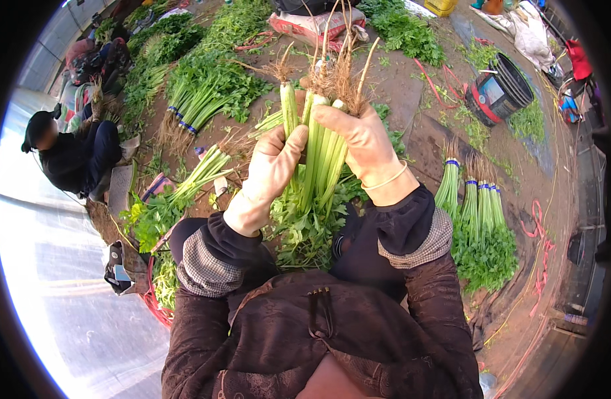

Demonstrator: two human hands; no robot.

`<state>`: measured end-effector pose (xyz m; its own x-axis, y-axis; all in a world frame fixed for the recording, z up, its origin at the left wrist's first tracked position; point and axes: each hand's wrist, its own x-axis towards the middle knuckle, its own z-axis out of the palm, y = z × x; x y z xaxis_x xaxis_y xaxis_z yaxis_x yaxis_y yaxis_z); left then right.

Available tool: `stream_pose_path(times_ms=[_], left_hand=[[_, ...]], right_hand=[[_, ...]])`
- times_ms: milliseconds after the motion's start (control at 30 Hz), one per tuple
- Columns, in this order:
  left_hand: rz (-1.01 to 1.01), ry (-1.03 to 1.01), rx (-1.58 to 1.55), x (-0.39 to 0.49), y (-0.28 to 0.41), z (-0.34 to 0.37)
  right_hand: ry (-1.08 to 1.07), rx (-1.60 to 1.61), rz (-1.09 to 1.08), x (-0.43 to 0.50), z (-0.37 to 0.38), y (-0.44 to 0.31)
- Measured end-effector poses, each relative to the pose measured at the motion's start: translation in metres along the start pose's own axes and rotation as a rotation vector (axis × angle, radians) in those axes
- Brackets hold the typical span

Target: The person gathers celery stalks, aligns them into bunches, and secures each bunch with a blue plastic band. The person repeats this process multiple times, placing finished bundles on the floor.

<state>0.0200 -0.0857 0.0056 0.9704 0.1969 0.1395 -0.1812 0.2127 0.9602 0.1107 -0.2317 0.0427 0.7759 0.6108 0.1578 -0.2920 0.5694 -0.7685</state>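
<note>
In front of my body my right hand (pixel 372 142), in a pale glove, grips several celery stalks (pixel 321 149), roots up and leaves hanging down. My left hand (pixel 273 172), gloved too, holds one thick celery stalk (pixel 288 107) against the left side of that bunch. Brown stringy roots (pixel 343 75) stick out above both hands. Beneath them, the celery leaves (pixel 310 222) hang between my knees. More loose celery stalks (pixel 203 172) lie to the left of my left hand, roots pointing away from me.
Tied celery bundles (pixel 485 209) lie on the right, with others (pixel 195 107) at the upper left. A black bucket (pixel 500 90) sits tilted on the soil. At the left, a person (pixel 76 149) sits near plastic sheeting (pixel 61 264). Pink twine (pixel 537 249) trails along the right.
</note>
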Motion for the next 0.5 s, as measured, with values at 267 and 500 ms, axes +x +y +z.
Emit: stream_pose_path(times_ms=[267, 500], left_hand=[[0.212, 0.424, 0.168, 0.011, 0.058, -0.022], [0.239, 0.103, 0.668, 0.003, 0.018, 0.004]], right_hand=[[0.033, 0.025, -0.032, 0.005, -0.006, -0.012], [-0.054, 0.054, 0.012, -0.001, -0.002, 0.004]])
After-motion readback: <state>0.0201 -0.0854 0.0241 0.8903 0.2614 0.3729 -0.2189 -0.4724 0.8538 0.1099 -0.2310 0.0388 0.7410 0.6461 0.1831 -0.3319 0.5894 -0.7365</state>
